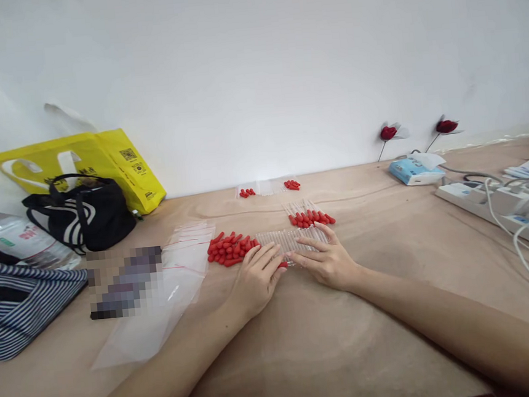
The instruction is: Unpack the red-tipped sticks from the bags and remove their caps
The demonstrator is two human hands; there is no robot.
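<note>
Small red rubber bulbs lie heaped on the left of a row of thin clear glass tubes. My left hand is closed, with a red rubber bulb showing at its thumb and fingertips. Over the right part of the row lies my right hand, its fingers spread and touching the tubes. Its lower fingertips come close to the bulb at my left hand. Just beyond the row, several glass droppers with red bulbs lie side by side, bulbs toward me.
Clear plastic bags lie left of the bulbs. A bag holding red-tipped pieces rests by the wall. Farther left are a yellow bag, black bag and striped pouch. Right are tissues and a power strip with cables.
</note>
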